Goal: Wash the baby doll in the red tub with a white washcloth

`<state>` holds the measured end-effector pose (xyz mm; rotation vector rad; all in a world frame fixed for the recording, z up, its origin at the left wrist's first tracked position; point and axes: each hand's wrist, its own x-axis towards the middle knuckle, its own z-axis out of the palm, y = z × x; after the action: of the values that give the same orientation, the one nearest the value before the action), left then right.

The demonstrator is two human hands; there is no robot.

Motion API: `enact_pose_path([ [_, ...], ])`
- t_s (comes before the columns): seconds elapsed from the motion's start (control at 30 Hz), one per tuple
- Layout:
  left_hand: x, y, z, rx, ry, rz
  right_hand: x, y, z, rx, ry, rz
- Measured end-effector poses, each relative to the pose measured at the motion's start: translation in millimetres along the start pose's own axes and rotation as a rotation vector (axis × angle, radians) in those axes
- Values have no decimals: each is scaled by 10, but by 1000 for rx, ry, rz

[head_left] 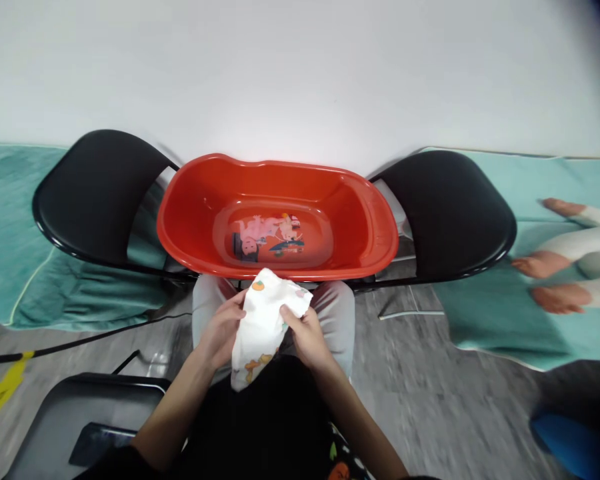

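Cloth (265,320), white with coloured prints, lay between both hands above the lap, near the front rim of a red baby bathtub (220,180). The right hand (307,333) pinched its right side, thumb on top; the left hand (223,327) gripped its left edge with bent fingers. Black chairs (455,213) flanked the tub.

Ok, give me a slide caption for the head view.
Left hand and right hand hold a printed white cloth beside a red tub between black chairs.
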<state>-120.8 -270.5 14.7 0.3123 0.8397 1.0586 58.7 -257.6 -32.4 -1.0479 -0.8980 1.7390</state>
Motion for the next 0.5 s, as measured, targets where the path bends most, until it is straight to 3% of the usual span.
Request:
enact_pose_path([
  [0.13,59,-118,-30,90,57,-108,-55,-101,17,-109,-20,60],
  [0.3,98,-174,-94,57,223,71,-99,-156,17,-213,-91,83],
  [0.43,62,-47,-92,42,166,106,-70,-129,-38,-249,-51,-13],
  [0.5,36,6,-75,81,121,97,-61,-118,-72,-251,-73,7],
])
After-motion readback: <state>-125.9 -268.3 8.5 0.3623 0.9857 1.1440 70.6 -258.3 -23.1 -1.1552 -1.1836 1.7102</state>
